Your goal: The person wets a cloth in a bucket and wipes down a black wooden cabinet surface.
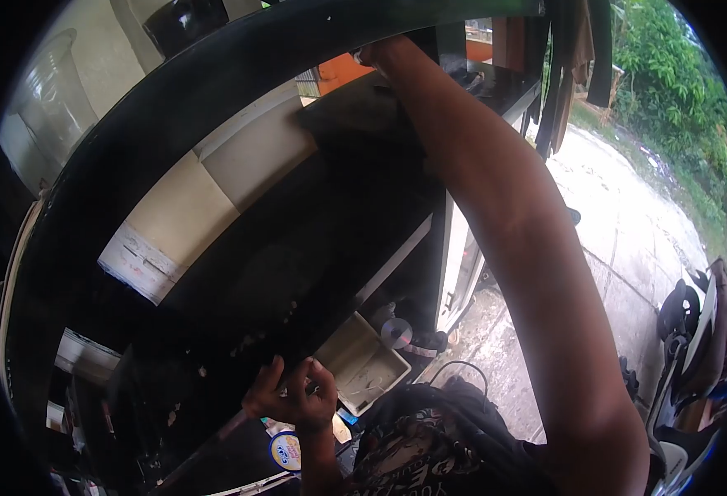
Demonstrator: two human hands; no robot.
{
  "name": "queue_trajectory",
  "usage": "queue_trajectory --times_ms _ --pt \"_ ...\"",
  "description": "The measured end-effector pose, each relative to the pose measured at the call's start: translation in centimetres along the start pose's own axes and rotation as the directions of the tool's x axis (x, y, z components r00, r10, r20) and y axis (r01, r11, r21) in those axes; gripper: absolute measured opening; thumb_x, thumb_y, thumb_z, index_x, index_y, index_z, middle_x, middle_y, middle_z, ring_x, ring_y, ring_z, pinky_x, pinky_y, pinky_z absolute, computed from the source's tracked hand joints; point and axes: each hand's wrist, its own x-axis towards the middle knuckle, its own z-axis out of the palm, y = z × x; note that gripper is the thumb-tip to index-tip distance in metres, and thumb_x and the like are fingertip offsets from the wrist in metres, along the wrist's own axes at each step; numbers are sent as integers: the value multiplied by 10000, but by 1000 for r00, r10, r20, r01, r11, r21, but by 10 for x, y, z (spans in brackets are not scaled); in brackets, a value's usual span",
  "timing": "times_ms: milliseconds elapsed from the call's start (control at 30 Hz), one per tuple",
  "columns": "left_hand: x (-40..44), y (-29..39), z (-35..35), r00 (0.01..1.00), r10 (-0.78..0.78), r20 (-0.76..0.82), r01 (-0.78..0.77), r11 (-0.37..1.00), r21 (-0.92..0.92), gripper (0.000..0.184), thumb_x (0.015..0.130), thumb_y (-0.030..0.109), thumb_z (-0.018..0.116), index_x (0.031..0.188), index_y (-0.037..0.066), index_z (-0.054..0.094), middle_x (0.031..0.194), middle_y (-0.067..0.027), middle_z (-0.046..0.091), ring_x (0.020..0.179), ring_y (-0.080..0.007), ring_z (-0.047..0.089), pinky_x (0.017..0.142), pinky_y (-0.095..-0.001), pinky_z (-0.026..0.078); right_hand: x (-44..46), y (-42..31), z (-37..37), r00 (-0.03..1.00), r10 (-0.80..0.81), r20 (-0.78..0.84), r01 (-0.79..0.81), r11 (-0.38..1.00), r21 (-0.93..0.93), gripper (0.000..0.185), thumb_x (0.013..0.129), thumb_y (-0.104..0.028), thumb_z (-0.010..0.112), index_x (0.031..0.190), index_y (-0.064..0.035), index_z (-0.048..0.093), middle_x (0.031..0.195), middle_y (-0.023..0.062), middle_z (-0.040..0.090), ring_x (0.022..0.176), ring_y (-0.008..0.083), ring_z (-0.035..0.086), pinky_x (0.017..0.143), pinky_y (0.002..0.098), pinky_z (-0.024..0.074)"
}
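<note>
The frame [82, 149] is the thing at hand: a big black piece whose broad band curves across, above and to the left of the left fingers [324, 379], and passes in front of the right hand [377, 54]. Its dark panel [297, 223] spreads between the two hands; whether band and panel are one piece, I cannot tell.

The right arm stretches up, and the fingers there are hidden behind the band, so I cannot tell whether they grip it or only rest near. The left hand is half curled, thumb and fingertips apart, with nothing seen between them; it is close by the panel's near edge, but contact is unclear.

By its breadth, the frame probably handles as stiff and bulky, fairly heavy, and awkward for one hand. The surface looks smooth with a dull sheen, so dry fingers may slip on the flat face; pale flecks [290, 307] just above the left fingers suggest grit or chipped paint. The band's edge seems the best hold, thumb on one face and fingers behind, with a second hold on the panel's near edge.

A box [363, 357] lies just right of the left fingers, a disc [396, 333] beyond it, a lid [285, 451] below them.
</note>
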Motion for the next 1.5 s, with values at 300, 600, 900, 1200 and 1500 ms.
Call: queue_trajectory --times_ms 300,600,900,1200,1500 --pt "1 -4 -5 999 24 23 -22 997 -77 115 894 290 730 999 275 686 1291 -47 612 1173 -300 538 982 -484 342 -11 -37 -41 992 60 108 -50 995 -91 188 998 -294 722 1108 -142 716 1040 46 746 949 193 738 800 337 653" --pt "7 -13 -23 993 65 95 -37 962 -270 113 847 248 747 952 214 728 1352 -77 626 1195 -290 555 1017 -463 358 -111 -114 3 995 46 -86 -56 991 -124 259 1022 -368 667 1138 -139 704 1096 65 738 1006 224 721 845 389 650" --pt "6 -20 -33 978 83 190 -11 936 -351 186 855 280 749 1028 218 719 1400 -89 615 1261 -299 552 1017 -468 359 -122 -37 36 985 94 -146 -102 993 -52 325 1086 -380 539 1186 -105 679 1146 116 717 1016 257 718 896 401 643" --pt "4 -20 -30 981 85 172 -28 950 -311 179 857 305 751 1014 225 722 1401 -85 611 1277 -300 541 1020 -468 363 -110 -27 39 988 143 -61 -143 990 13 255 1065 -281 623 1101 -47 717 1032 93 768 958 259 761 858 380 669" --pt "7 -8 -24 990 17 138 15 973 -229 116 882 347 740 925 241 755 1346 -48 632 1205 -267 548 1008 -466 351 -101 -28 35 997 65 -44 -64 998 21 238 1055 -286 639 1085 -67 727 1030 64 773 950 227 764 814 360 668"
